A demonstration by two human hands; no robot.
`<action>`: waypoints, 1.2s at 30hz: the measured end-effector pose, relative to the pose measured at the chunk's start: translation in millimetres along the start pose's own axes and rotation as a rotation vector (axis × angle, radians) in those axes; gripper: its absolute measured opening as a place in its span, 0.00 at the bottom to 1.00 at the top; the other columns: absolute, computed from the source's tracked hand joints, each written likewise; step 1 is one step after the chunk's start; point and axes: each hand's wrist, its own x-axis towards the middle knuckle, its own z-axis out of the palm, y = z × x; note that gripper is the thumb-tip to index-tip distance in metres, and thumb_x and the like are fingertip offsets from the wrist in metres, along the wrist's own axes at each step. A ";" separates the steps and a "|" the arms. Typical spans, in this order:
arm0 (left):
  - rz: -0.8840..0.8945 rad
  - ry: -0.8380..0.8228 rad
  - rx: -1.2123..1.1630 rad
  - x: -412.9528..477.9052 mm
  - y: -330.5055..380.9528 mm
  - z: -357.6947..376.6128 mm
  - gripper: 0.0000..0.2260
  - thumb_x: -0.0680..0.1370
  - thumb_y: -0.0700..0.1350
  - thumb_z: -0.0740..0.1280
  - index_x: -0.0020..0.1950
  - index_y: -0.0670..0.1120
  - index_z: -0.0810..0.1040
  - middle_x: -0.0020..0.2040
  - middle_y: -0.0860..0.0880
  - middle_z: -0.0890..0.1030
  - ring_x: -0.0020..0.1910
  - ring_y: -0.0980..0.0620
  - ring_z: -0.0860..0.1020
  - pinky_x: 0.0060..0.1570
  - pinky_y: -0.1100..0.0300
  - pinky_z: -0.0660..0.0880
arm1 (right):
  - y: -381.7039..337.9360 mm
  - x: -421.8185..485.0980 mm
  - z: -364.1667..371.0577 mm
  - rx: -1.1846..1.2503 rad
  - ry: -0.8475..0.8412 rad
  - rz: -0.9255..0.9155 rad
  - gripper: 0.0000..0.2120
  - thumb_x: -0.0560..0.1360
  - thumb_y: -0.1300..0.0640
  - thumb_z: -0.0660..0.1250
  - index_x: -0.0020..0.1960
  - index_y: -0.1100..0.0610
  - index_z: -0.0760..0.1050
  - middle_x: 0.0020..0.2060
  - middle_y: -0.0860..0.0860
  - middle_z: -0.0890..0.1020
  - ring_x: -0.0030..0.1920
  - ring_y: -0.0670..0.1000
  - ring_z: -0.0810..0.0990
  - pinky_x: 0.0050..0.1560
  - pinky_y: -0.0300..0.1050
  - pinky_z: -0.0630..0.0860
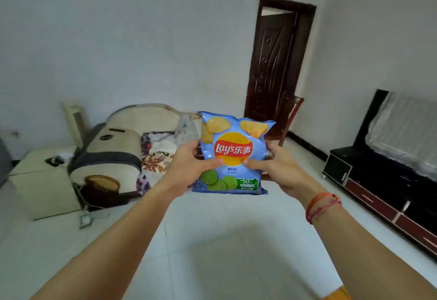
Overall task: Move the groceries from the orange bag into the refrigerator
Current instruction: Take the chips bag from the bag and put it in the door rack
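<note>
Head view: a light blue bag of Lay's chips (pixel 233 153) is held upright in mid-air at the centre, above a pale tiled floor (pixel 212 240). It is gripped from both sides, with the left hand (pixel 186 169) and the right hand (pixel 283 169) each curled round an edge and the thumbs pressed on the front. Red string bracelets (pixel 322 205) are worn on the right wrist. A cream sofa (pixel 113 155) strewn with patterned cloth is seen far left. A dark wooden door (pixel 274 63) stands far behind, and a black TV cabinet (pixel 378 181) is placed on the right.
</note>
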 end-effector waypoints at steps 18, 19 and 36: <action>0.009 0.682 0.163 -115.8 22.3 -264.0 0.16 0.68 0.32 0.77 0.54 0.41 0.81 0.49 0.43 0.86 0.50 0.42 0.85 0.50 0.49 0.81 | -33.5 106.0 311.9 0.020 -0.684 -0.142 0.23 0.70 0.62 0.78 0.60 0.47 0.76 0.52 0.50 0.86 0.51 0.52 0.86 0.49 0.52 0.84; 0.012 0.720 0.169 -123.7 26.3 -269.9 0.16 0.68 0.32 0.77 0.54 0.41 0.80 0.49 0.43 0.86 0.50 0.42 0.85 0.49 0.50 0.82 | -37.0 106.4 324.3 0.028 -0.728 -0.151 0.24 0.70 0.62 0.78 0.61 0.48 0.76 0.53 0.50 0.86 0.51 0.52 0.86 0.49 0.52 0.84; -0.006 1.171 0.273 -230.1 63.7 -275.7 0.18 0.69 0.38 0.77 0.57 0.44 0.79 0.49 0.48 0.86 0.48 0.48 0.85 0.41 0.58 0.82 | -62.7 73.6 439.6 0.048 -1.202 -0.218 0.20 0.71 0.62 0.77 0.59 0.48 0.76 0.48 0.49 0.87 0.46 0.51 0.87 0.46 0.52 0.84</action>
